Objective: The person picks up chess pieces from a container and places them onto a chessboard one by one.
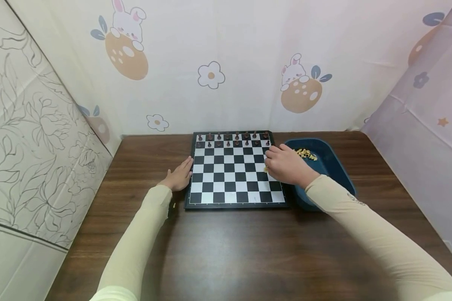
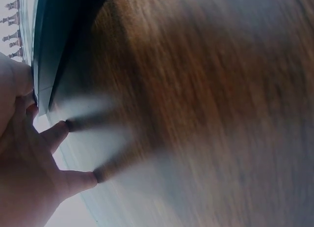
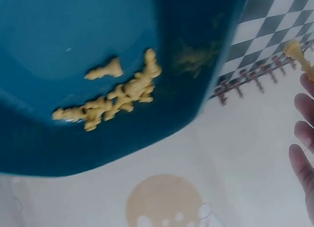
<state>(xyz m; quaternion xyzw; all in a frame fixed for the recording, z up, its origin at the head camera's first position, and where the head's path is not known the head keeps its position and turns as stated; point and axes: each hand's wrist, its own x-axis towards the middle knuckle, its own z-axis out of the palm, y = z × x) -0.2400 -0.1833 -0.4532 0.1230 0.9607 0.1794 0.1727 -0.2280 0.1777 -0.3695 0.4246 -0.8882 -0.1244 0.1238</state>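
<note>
A: What did the head view show?

B: The left hand (image 1: 179,174) rested, fingers extended, against the left edge of the chessboard (image 1: 235,205). The right hand (image 1: 288,165), above the right side, pinched one pale yellow chess piece (image 1: 265,169). Dark red-brown chess pieces (image 1: 237,136) stood in the two far rows.

A: And the remaining pale ones?

B: A pile of pale yellow chess pieces (image 1: 304,154) lay in the blue tray (image 1: 331,167), just beside the board.

A: The left wrist view?

B: There the fingers were spread and held nothing; two fingertips met the wooden table (image 1: 229,251). I judged that this hand steadied the board.

A: The right wrist view?

B: The piece was at the fingertips, its base pointing away from them; its rank I could not tell. The step was, I think, setting out the pale side. The next move called for lowering this piece upright inside one square, then loosening the pinch gently.
</note>
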